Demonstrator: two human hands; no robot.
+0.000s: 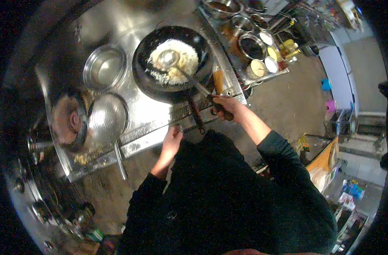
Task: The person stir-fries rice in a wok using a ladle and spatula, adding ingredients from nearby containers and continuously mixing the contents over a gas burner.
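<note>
My right hand (224, 108) is wrapped round the dark handle of a ladle (168, 58). The ladle's metal bowl rests in a black wok (144, 81), amid white and pale-yellow food (186, 55) that looks grainy like rice. Pointing towards me, the wok's handle (195, 111) lies between my two hands, and neither hand touches it. My left hand (172, 138) is loosely closed by the front edge of the steel stove top (138, 112), with nothing visible in it.
Left of the wok are a metal pot of liquid (105, 70), a perforated strainer (108, 117) and a large round pan (68, 121). Food scraps (85, 157) litter the stove's front left. At right, a seasoning stand holds several containers (257, 68). A wooden-looking brush (218, 80) lies beside the wok.
</note>
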